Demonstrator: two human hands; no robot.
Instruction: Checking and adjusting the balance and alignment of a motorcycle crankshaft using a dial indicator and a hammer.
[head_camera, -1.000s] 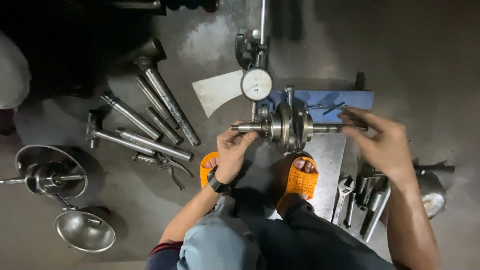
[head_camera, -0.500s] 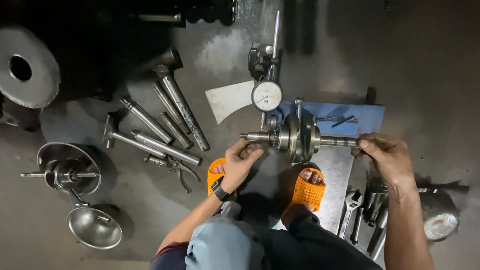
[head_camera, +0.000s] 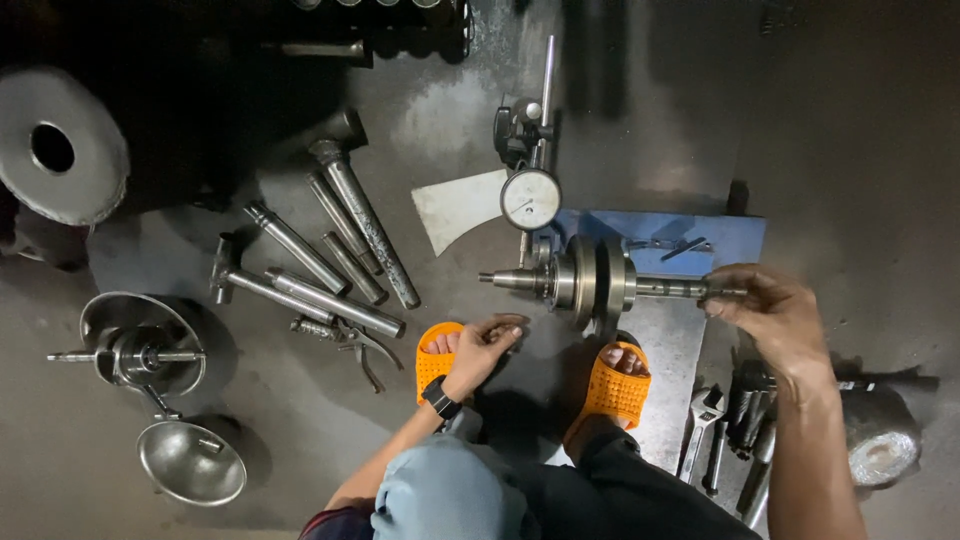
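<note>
Gleaming steel crankshaft (head_camera: 590, 283), lying level

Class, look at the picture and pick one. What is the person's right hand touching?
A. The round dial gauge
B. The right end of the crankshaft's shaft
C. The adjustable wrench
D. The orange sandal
B: the right hand pinches the right shaft end of the crankshaft, while the dial gauge stands apart above it.
</note>
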